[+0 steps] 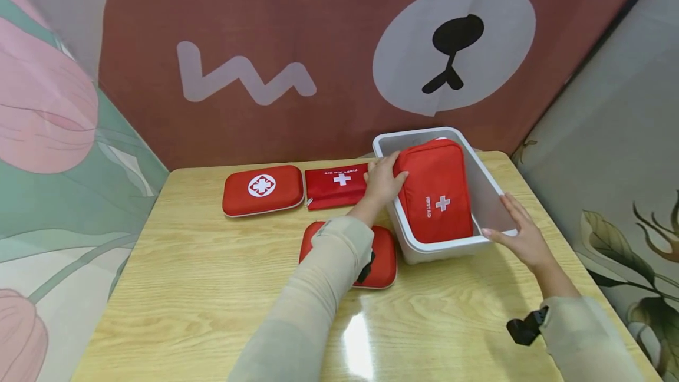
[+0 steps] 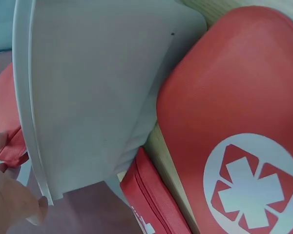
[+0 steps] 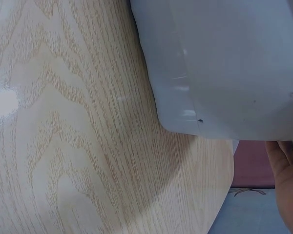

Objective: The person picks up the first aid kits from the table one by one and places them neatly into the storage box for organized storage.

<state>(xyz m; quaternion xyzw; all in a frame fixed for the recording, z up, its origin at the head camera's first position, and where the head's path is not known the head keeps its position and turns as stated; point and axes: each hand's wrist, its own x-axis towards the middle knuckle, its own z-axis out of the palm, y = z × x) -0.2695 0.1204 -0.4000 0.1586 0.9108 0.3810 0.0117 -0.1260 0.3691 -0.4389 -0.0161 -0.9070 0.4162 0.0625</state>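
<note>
A white plastic bin (image 1: pixel 439 247) stands on the table. A red first aid pouch (image 1: pixel 432 187) with a white cross lies tilted in its mouth, covering most of the inside. My left hand (image 1: pixel 383 181) reaches over the bin's left rim and pinches the pouch's edge; the left wrist view shows the pouch (image 2: pixel 7 112) creased at the fingertips. With my right hand (image 1: pixel 522 234) I grip the bin's near right corner, the thumb at the rim and the fingers along the right side. Part of that hand (image 3: pixel 289 187) shows beside the bin (image 3: pixel 224 73) in the right wrist view.
Left of the bin lie a red hard case (image 1: pixel 263 190) with a round white emblem and a flat red zip pouch (image 1: pixel 339 184). Another red case (image 1: pixel 384 255) is partly hidden under my left forearm. Printed cloth (image 1: pixel 265 134) hangs behind the wooden table (image 1: pixel 201 299).
</note>
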